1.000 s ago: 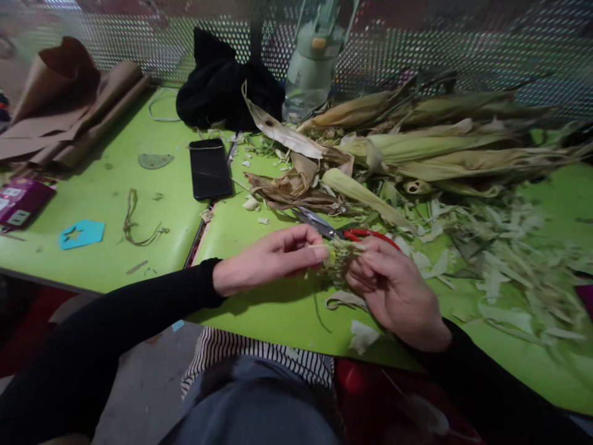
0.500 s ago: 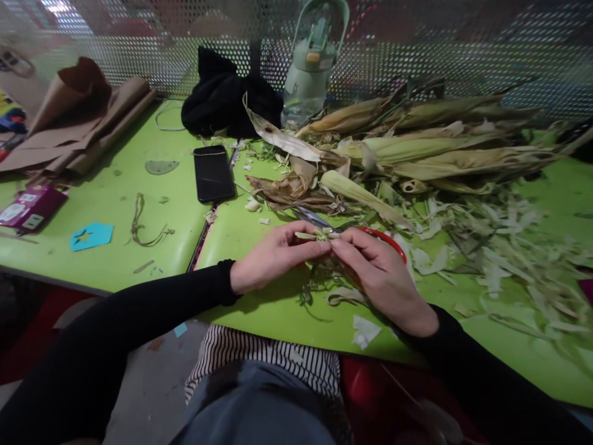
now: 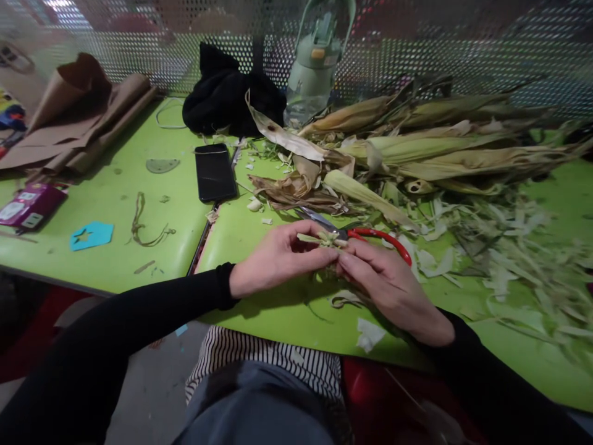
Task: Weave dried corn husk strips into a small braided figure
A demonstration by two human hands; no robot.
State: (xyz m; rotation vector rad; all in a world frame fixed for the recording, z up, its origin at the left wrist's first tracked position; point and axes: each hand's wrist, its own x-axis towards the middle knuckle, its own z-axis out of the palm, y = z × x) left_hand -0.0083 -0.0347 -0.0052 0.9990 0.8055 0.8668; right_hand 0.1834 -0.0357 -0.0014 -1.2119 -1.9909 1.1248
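Between my hands is a small knotted piece of pale green corn husk [image 3: 328, 238], with short strips sticking out of it. My left hand [image 3: 282, 256] pinches it from the left, thumb below and fingers curled behind. On the other side, my right hand [image 3: 386, 278] grips its right end between thumb and fingertips. Just behind the fingers lie red-handled scissors [image 3: 382, 235], blades pointing to the upper left. Corn husks [image 3: 430, 151] are heaped beyond them, and a curled husk scrap [image 3: 347, 298] lies below my right hand.
Shredded husk strips [image 3: 523, 259] spread over the green table [image 3: 269, 321] at right. A phone [image 3: 215, 173], black cloth [image 3: 231, 99] and water bottle [image 3: 312, 74] stand or lie behind. Brown paper [image 3: 78, 123], a purple box [image 3: 32, 207] and a blue paper cutout [image 3: 91, 236] are at left.
My right hand has shifted slightly right and down, showing more of the scissors' red handle. The knotted husk between my fingers has turned a little and shows more clearly.
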